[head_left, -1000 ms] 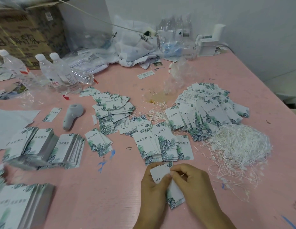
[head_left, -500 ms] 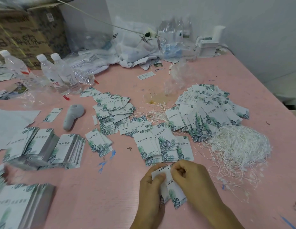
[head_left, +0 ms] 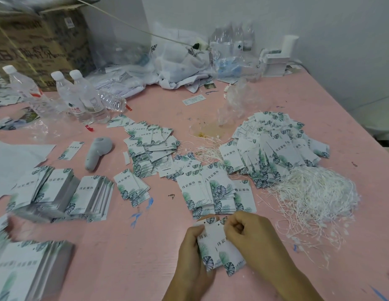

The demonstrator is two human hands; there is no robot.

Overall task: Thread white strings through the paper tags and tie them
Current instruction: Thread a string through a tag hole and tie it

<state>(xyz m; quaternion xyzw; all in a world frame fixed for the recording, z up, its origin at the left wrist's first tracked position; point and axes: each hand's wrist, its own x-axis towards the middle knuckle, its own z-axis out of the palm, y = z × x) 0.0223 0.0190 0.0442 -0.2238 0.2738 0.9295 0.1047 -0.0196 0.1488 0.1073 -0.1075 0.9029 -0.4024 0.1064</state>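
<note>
Paper tags [head_left: 219,246] between both hands' fingers [head_left: 229,228]

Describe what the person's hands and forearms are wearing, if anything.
Nothing is worn. The left hand and right hand are bare: no gloves, rings, watch or bracelet show. Both forearms are bare to the bottom edge of the picture, with no sleeves in view.

2 bare hands, left hand [head_left: 190,255] and right hand [head_left: 252,240], wrists uncovered, no rings
</note>
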